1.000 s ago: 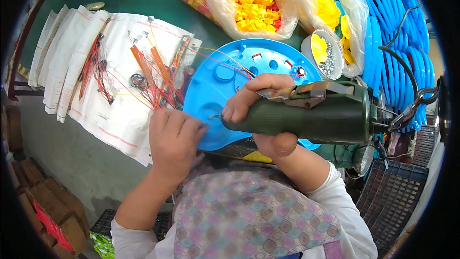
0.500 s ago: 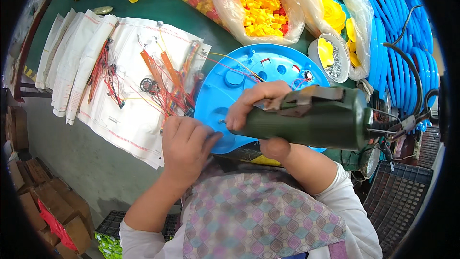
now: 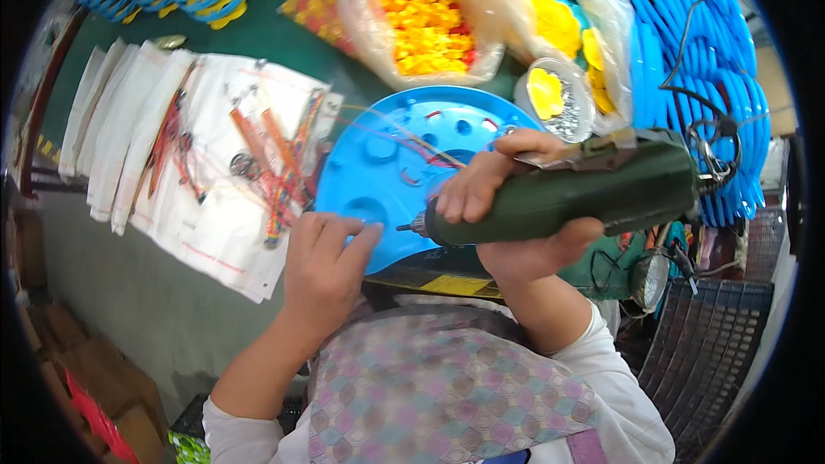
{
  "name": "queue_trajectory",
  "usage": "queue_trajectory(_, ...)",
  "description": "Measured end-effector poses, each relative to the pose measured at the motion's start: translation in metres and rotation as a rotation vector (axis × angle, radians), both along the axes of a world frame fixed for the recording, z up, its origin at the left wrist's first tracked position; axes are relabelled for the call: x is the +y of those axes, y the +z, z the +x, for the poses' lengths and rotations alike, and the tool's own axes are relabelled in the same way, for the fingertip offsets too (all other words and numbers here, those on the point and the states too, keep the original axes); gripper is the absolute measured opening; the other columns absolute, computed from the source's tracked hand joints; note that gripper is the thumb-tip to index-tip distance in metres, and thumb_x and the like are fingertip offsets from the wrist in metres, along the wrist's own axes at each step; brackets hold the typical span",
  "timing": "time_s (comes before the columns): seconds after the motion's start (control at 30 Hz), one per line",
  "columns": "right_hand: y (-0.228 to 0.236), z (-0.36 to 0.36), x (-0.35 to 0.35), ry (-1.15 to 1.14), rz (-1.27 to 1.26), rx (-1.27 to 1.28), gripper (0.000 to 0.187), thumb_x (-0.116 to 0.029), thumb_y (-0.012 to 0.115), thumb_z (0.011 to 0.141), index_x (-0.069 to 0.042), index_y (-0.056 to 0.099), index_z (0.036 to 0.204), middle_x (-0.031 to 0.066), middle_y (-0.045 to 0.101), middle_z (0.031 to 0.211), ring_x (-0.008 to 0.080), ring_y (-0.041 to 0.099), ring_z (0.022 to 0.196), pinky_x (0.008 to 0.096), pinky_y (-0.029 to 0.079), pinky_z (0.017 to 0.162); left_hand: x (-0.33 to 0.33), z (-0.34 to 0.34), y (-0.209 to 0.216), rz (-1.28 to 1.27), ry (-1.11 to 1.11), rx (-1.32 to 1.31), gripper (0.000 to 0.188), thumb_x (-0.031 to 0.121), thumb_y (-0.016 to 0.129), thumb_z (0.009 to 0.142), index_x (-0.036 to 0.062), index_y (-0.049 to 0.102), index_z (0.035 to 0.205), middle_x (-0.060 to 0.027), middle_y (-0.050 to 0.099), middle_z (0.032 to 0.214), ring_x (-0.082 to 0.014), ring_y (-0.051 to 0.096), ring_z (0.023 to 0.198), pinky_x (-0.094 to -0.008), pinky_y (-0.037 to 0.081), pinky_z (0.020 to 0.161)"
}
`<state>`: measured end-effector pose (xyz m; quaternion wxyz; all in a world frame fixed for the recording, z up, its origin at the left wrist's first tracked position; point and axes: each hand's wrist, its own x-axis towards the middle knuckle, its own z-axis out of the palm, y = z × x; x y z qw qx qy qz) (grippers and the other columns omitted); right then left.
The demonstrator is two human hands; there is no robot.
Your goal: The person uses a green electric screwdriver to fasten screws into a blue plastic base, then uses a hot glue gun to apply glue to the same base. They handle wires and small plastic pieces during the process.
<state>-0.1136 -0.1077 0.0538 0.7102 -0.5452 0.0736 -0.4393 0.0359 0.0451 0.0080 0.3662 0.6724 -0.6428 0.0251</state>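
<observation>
A blue plastic panel with round recesses lies at the table's front edge. My right hand is wrapped round a dark green electric screwdriver, which lies nearly level. Its bit points left over the panel, just short of my left fingertips. My left hand has its fingers curled, with thumb and forefinger close together over the panel's near left part. Whatever is between those fingertips is too small to make out. Thin wires run across the panel from the left, and my right hand hides part of it.
Wired parts lie on white sheets at left. Behind the panel stand a bag of yellow and red pieces and a bowl of screws. Blue panels are stacked at right. A black crate stands at lower right.
The screwdriver has shifted right relative to the panel and tilted up at its back end, so more of its bit shows. My left fingers have drawn together. The whole view has shifted slightly.
</observation>
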Motion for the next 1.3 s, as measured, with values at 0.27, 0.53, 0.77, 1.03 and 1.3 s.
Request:
queue_trajectory(0.27,0.019,-0.080,-0.038,-0.338,-0.099,-0.140,0.096,-0.084,0.049,0.086,0.002,0.046,0.128,0.0107,0.061,0.076,0.0228,0.064,0.070,0.0385,0.057,0.069,-0.071,-0.030,0.031,-0.047,-0.284,0.076,0.027,-0.001,0.069,0.072,0.0056,0.070,0.098,-0.0064,0.064,0.091,-0.0277,0.058,0.087,-0.0388,0.048,0.076)
queue_trajectory(0.53,0.016,-0.143,-0.077,-0.822,-0.097,0.115,0.088,-0.082,0.046,0.089,-0.002,0.046,0.124,0.0067,0.060,0.075,0.0197,0.060,0.068,0.0384,0.053,0.071,-0.185,-0.094,0.029,-0.070,-0.554,0.004,0.010,0.006,0.063,0.077,0.0075,0.064,0.087,-0.0076,0.060,0.085,-0.0278,0.058,0.088,-0.0409,0.048,0.077)
queue_trajectory(0.77,-0.008,-0.167,-0.125,-0.917,-0.171,-0.056,0.075,-0.053,0.075,0.086,0.000,0.044,0.129,0.0113,0.063,0.086,0.0240,0.065,0.084,0.0409,0.056,0.083,-0.246,-0.155,-0.008,0.117,-0.563,-0.093,0.015,0.009,0.076,0.076,0.0087,0.071,0.090,-0.0080,0.063,0.085,-0.0284,0.058,0.088,-0.0401,0.051,0.076)
queue_trajectory(1.03,-0.025,-0.149,-0.158,-0.770,-0.044,0.023,0.057,-0.025,0.077,0.091,0.001,0.044,0.128,0.0102,0.065,0.090,0.0212,0.067,0.086,0.0387,0.055,0.088,-0.290,-0.116,0.015,0.346,-0.397,-0.090,0.019,0.009,0.073,0.083,0.0044,0.070,0.102,-0.0150,0.070,0.095,-0.0360,0.064,0.094,-0.0453,0.052,0.082)
queue_trajectory(1.3,-0.034,-0.136,-0.170,-0.785,-0.099,0.017,0.060,-0.031,0.076,0.092,0.002,0.041,0.129,0.0109,0.064,0.090,0.0224,0.067,0.084,0.0396,0.056,0.085,-0.301,-0.114,0.009,0.382,-0.491,0.091,0.018,0.011,0.075,0.082,0.0025,0.072,0.097,-0.0173,0.068,0.097,-0.0362,0.065,0.094,-0.0454,0.052,0.082)
